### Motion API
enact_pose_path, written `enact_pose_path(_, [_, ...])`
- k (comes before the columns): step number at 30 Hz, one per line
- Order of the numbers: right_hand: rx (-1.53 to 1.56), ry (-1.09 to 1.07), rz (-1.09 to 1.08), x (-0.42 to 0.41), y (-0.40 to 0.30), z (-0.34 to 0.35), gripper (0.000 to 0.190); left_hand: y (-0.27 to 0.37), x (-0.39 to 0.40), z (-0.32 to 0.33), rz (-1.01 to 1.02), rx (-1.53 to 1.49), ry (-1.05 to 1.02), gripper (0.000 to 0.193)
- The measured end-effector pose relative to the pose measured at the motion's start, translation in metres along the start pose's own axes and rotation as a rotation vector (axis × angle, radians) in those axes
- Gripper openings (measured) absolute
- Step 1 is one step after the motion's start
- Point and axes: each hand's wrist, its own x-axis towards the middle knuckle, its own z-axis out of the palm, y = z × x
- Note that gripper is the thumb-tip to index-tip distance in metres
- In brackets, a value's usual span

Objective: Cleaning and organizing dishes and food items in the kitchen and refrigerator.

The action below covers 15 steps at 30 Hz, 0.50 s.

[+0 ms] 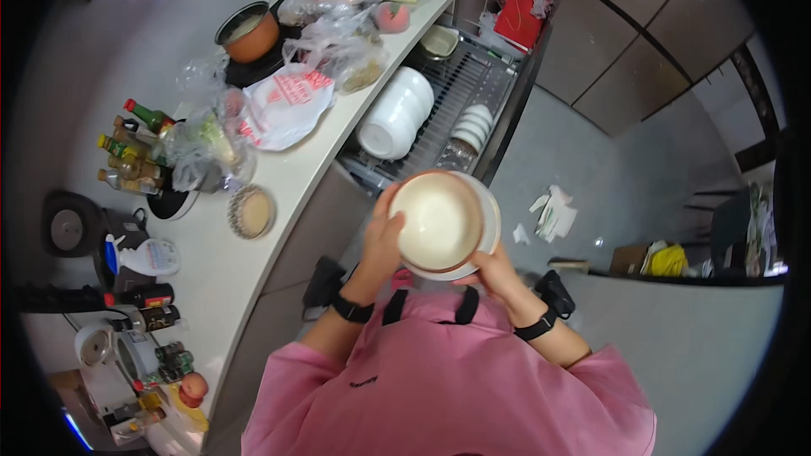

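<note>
Both my hands hold a cream bowl with a brown rim (440,221), its hollow turned up towards me. Behind it shows the edge of a white dish (491,228), held together with the bowl; whether it is a plate or another bowl I cannot tell. My left hand (383,234) grips the bowl's left side, thumb at the rim. At the lower right, my right hand (495,275) has its thumb on the rim, with fingers hidden underneath. Just beyond the bowl, a pulled-out dish drawer (437,120) holds stacked white bowls (396,114) and several small white dishes (473,126).
Left of me runs a white counter (298,196) bearing plastic bags (342,44), an orange pot (248,35), sauce bottles (130,164) and a patterned cup (252,210). A pale green dish (439,42) sits at the drawer's far end. Paper scraps (556,214) lie on the floor.
</note>
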Motion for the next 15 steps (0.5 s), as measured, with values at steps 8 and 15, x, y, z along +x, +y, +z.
enact_pose_path(8, [-0.189, -0.381, 0.118, 0.102, -0.083, -0.05, 0.063, -0.018, 0.044, 0.054, 0.02, 0.445, 0.448, 0.036])
enact_pose_path(15, [-0.332, -0.563, 0.306, 0.138, -0.127, -0.08, 0.066, -0.016, 0.058, 0.093, -0.22, 0.372, 0.598, 0.034])
